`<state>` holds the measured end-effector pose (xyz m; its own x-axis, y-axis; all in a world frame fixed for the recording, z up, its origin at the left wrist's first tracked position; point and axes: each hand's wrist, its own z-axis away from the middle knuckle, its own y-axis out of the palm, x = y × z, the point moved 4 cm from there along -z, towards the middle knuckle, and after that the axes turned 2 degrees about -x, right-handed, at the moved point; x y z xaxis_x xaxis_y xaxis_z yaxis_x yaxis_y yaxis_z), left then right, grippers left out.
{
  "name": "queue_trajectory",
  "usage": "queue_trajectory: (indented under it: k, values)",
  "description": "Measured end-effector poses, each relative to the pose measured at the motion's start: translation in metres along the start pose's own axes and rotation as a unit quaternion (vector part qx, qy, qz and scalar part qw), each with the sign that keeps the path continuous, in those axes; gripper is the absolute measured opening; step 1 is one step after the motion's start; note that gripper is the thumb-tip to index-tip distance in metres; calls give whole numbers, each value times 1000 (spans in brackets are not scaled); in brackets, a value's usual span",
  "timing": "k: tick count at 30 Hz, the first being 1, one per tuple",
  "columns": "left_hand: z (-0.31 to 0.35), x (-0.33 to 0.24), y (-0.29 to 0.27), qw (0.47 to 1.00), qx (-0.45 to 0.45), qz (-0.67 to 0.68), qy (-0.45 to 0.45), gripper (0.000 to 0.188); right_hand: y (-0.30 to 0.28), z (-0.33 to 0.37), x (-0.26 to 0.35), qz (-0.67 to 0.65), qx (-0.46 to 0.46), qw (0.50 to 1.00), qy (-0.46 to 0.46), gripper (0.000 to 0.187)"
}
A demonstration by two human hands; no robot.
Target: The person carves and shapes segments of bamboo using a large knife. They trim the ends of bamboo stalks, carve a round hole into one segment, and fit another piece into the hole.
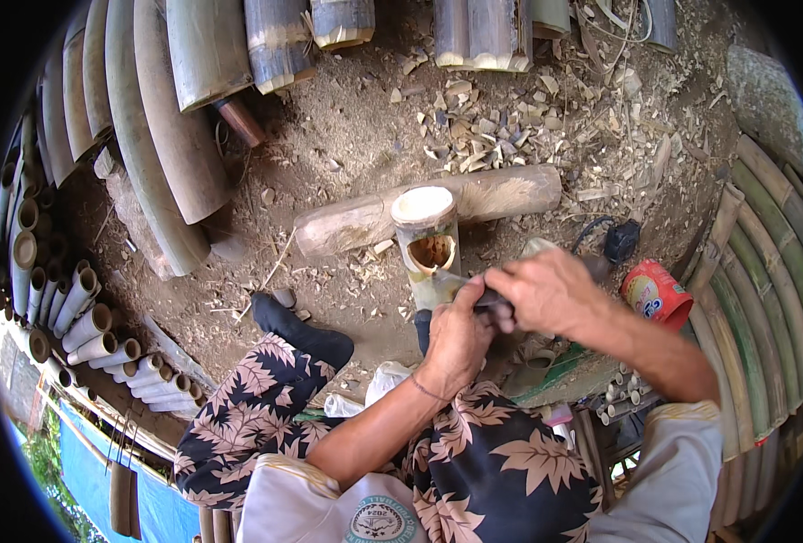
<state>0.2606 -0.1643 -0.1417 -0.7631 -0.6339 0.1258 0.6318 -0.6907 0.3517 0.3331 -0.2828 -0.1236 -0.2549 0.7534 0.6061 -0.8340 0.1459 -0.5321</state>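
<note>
A short bamboo section [422, 220] leans over a log, its pale cut end up and a ragged hole open in its side. The blade of a knife [449, 281] lies against the bamboo just below that hole. My right hand [546, 291] is closed around the knife's handle, which is mostly hidden by the fingers. Close beside it, my left hand [458, 337] is closed on the knife too, thumb along the blade. Its other fingers are partly hidden and blurred. The lower end of the bamboo section runs down beside my left hand, between my legs.
The thick log [347, 220] lies crosswise on the dirt ground. Wood chips [492, 131] are scattered beyond it. Large bamboo pieces [207, 50] stand along the far left, and cut tubes [89, 321] are stacked at left. A red container [657, 294] lies to the right, near bamboo slats [755, 299].
</note>
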Motion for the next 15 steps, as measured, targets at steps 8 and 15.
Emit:
queue_trajectory:
  k: [8, 15]
  values:
    - [4, -58, -35, 855, -74, -514, 13, 48, 79, -3, 59, -355, -190, 891, 211, 25]
    - [3, -100, -18, 541, 27, -819, 188, 36, 103, -33, 78, -443, -268, 820, 246, 28]
